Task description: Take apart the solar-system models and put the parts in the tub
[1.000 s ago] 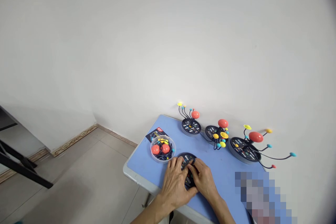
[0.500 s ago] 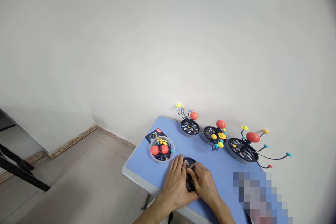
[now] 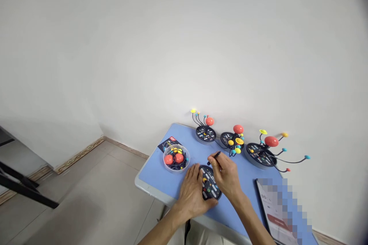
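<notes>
I see my left hand (image 3: 191,195) with fingers spread flat on the light, stiff round black plastic disc (image 3: 211,185), best held by its rim, near the front edge of the blue folding table (image 3: 161,182), while my right hand (image 3: 227,174) pinches a thin black wire (image 3: 215,157) narrowly above it.

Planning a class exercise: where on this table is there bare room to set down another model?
Bare blue tabletop lies left of the clear tub, and another patch between the right hand and the tablet. It is crowded along the back, around the three wired models.
</notes>
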`<control>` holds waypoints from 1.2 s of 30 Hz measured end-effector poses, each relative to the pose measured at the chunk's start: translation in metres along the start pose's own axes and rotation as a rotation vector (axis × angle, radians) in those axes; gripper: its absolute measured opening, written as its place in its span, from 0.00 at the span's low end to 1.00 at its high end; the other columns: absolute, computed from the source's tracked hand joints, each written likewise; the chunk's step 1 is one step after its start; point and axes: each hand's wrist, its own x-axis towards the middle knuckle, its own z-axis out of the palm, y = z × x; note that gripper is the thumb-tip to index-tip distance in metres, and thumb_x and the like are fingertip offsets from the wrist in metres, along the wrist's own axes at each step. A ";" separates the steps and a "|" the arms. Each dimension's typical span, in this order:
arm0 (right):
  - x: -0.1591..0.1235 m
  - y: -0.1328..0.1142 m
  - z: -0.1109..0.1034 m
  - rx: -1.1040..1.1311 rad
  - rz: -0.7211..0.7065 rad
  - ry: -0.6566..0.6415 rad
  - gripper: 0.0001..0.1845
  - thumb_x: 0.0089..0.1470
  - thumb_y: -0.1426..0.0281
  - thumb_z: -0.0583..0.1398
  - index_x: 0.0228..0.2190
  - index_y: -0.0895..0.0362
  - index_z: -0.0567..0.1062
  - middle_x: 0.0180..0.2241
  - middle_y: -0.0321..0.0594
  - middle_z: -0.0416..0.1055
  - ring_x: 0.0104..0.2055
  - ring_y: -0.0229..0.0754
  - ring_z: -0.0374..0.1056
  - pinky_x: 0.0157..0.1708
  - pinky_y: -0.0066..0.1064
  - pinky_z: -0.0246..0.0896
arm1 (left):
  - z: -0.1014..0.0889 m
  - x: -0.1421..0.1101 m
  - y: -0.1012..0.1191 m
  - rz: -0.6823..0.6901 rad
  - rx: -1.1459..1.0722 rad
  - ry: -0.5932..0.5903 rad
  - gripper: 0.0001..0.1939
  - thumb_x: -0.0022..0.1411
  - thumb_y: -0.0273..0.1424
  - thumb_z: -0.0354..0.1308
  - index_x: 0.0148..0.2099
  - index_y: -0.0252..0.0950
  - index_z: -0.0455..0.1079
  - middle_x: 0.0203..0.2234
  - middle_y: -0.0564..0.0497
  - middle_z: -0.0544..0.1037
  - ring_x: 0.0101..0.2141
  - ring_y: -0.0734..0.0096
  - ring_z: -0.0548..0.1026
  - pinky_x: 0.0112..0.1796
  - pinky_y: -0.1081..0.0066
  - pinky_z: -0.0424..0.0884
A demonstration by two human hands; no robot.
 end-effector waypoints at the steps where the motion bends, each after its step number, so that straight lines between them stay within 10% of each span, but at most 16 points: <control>1: -0.001 0.000 0.000 -0.013 0.037 -0.005 0.20 0.65 0.60 0.50 0.23 0.55 0.66 0.21 0.34 0.65 0.24 0.36 0.61 0.26 0.26 0.55 | 0.000 0.000 0.000 0.001 0.000 -0.009 0.53 0.46 0.48 0.68 0.68 0.26 0.55 0.68 0.29 0.51 0.66 0.38 0.51 0.63 0.41 0.52; 7: -0.040 0.031 -0.004 -0.187 0.421 -0.110 0.28 0.60 0.46 0.47 0.17 0.51 0.54 0.14 0.30 0.55 0.17 0.35 0.52 0.21 0.28 0.43 | 0.007 -0.002 -0.007 0.032 -0.029 0.080 0.55 0.43 0.53 0.69 0.66 0.28 0.58 0.68 0.32 0.51 0.67 0.39 0.51 0.64 0.43 0.53; 13: -0.067 0.054 -0.018 -0.426 0.644 -0.356 0.22 0.59 0.54 0.48 0.18 0.51 0.57 0.16 0.36 0.65 0.20 0.41 0.59 0.24 0.30 0.43 | 0.016 -0.003 -0.012 0.043 -0.011 0.103 0.56 0.44 0.55 0.68 0.67 0.29 0.57 0.69 0.33 0.50 0.67 0.40 0.50 0.64 0.44 0.53; 28: -0.070 0.048 -0.012 -0.416 0.614 -0.414 0.13 0.60 0.60 0.50 0.27 0.52 0.66 0.21 0.38 0.73 0.24 0.44 0.69 0.25 0.29 0.49 | 0.011 -0.004 -0.015 0.056 -0.060 0.046 0.61 0.39 0.57 0.70 0.69 0.32 0.53 0.69 0.31 0.46 0.67 0.36 0.47 0.62 0.38 0.54; 36: -0.006 0.023 0.009 -0.299 0.408 -0.497 0.15 0.61 0.63 0.50 0.31 0.55 0.74 0.24 0.39 0.75 0.28 0.43 0.70 0.28 0.29 0.50 | 0.012 -0.009 -0.013 0.039 -0.160 0.135 0.57 0.42 0.52 0.72 0.68 0.33 0.55 0.68 0.33 0.54 0.66 0.37 0.53 0.62 0.38 0.56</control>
